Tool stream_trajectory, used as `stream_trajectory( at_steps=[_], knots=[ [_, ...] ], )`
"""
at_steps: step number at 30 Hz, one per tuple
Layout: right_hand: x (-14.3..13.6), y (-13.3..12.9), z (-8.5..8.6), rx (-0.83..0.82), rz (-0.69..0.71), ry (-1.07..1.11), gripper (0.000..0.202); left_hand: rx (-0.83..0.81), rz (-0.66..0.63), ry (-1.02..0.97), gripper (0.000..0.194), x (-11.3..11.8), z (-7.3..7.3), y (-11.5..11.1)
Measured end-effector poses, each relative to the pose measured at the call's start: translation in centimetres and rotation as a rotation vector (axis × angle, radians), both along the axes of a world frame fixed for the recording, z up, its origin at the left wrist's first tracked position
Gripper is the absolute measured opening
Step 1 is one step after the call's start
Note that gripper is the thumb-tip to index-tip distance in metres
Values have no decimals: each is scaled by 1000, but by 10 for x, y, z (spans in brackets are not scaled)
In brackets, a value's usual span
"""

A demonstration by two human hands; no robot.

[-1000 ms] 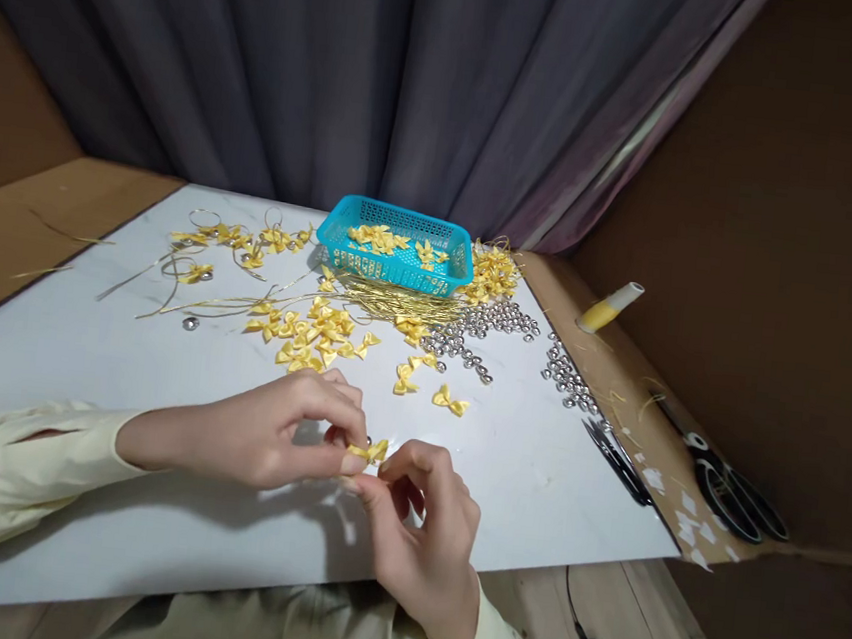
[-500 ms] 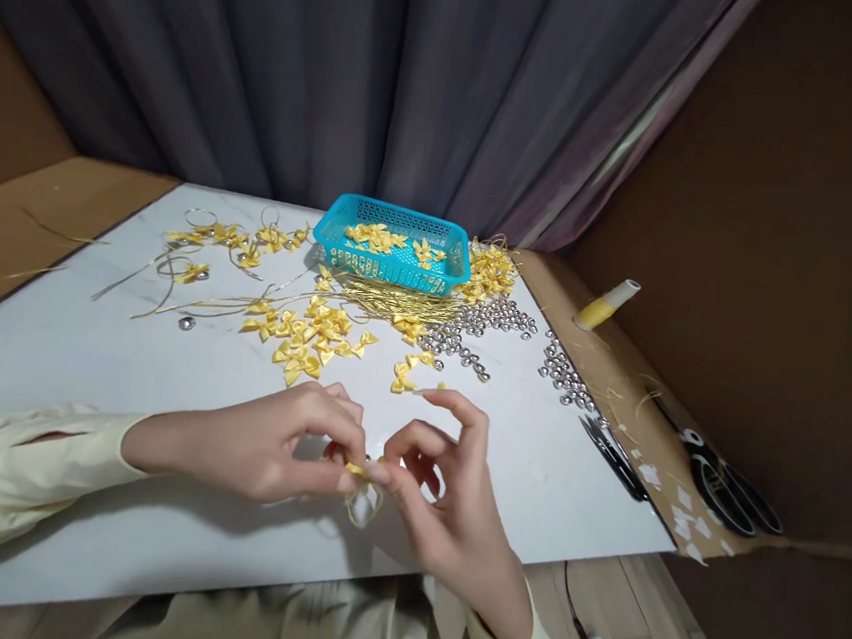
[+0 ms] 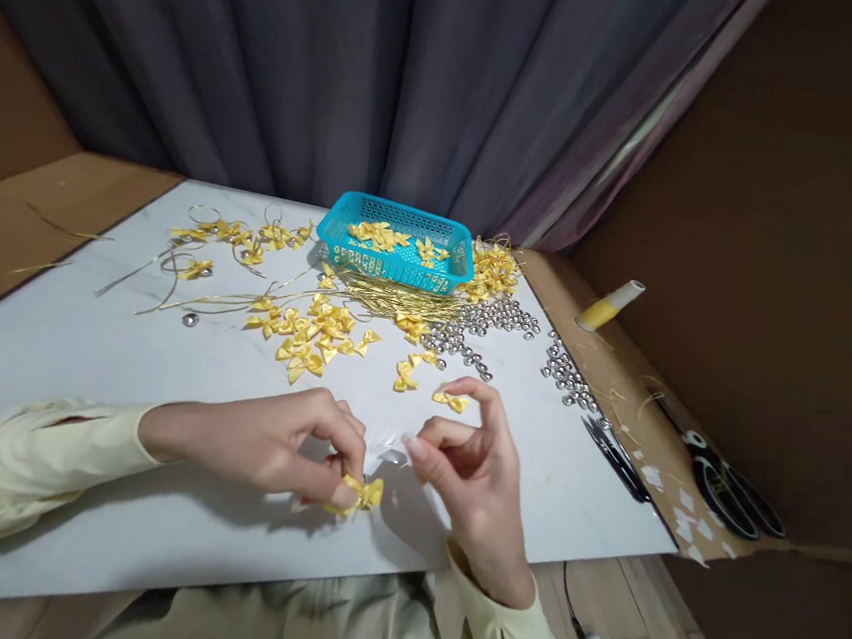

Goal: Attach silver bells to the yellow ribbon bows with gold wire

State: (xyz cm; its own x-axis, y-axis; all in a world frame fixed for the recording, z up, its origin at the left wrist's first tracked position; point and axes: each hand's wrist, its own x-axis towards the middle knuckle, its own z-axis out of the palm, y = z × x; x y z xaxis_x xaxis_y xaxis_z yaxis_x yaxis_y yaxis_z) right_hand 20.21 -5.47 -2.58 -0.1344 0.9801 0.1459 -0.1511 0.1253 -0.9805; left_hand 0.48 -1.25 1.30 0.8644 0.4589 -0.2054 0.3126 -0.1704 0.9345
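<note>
My left hand (image 3: 270,445) pinches a yellow ribbon bow (image 3: 370,495) between thumb and fingers, low over the white tabletop (image 3: 225,531). To its right, my right hand (image 3: 468,464) is raised with thumb and forefinger pressed together. A faint, pale, thin thing shows near those fingertips, too indistinct to name. Just beyond the right hand's fingers lies a loose yellow bow (image 3: 452,400). A heap of yellow bows (image 3: 315,334) is spread farther back, with a small group of bows (image 3: 407,373) to its right.
A blue basket (image 3: 401,269) with bows stands at the back, gold cords (image 3: 405,300) in front. Silver beads (image 3: 502,317) lie to the right, near tweezers-like tools (image 3: 616,458). Scissors (image 3: 726,489) and a yellow thread spool (image 3: 609,305) lie on the cardboard. Corded bows (image 3: 212,231) sit back left.
My hands were together at the bow and have moved apart. The right hand has shifted right, off the bow, which stays in my left hand and shows more fully.
</note>
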Motion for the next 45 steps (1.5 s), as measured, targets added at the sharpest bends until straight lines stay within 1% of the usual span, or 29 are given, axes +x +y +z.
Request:
stream_trajectory(
  at_steps=[3,5,6,8,11,15,18,20,21,23,25,26,30,36,38,39,41,42,43,45],
  knots=[
    [16,4,4,88,-201,-25,34,-21,-32,9,22,-1,-3,-2],
    [28,6,7,133,-303,-41,34,-28,-26,17,24,-2,-5,-1],
    [32,6,9,146,-335,-44,34,-29,-17,18,24,-2,-6,-1],
    [37,7,10,151,-356,-45,34,-28,-2,13,23,-2,-7,1],
    [36,11,9,96,-330,-48,34,-54,0,6,22,-3,-9,4],
    [27,19,-2,-3,-245,-91,32,-150,41,2,25,-2,-10,6],
    [24,18,-7,63,-217,-221,35,-201,89,-26,25,-2,-10,8],
    [23,12,-4,152,-204,-365,31,-209,105,-56,23,-2,-10,10],
    [23,8,-1,185,-167,-434,27,-206,108,-69,22,-2,-10,11],
    [24,0,6,231,-38,-516,19,-185,101,-84,22,-2,-10,11],
    [23,-6,12,255,61,-539,12,-147,94,-77,24,-2,-10,11],
    [22,-8,14,266,79,-540,9,-120,92,-71,25,-2,-10,11],
    [19,-9,14,284,55,-549,1,-4,100,-45,26,0,-7,8],
    [16,-10,15,228,102,-577,17,143,200,43,27,3,-4,2],
    [15,-10,14,212,68,-557,11,164,214,52,27,4,-2,0],
    [15,-10,13,209,44,-530,10,163,215,51,28,4,-2,0],
    [13,-10,10,201,17,-457,27,142,210,53,28,5,-1,0],
    [12,-10,8,197,24,-422,35,125,210,49,28,5,-1,-1],
    [11,-10,6,189,42,-393,40,102,213,43,27,5,-1,-1],
    [7,-10,2,149,67,-344,37,45,232,28,27,6,-3,-2]
  ],
)
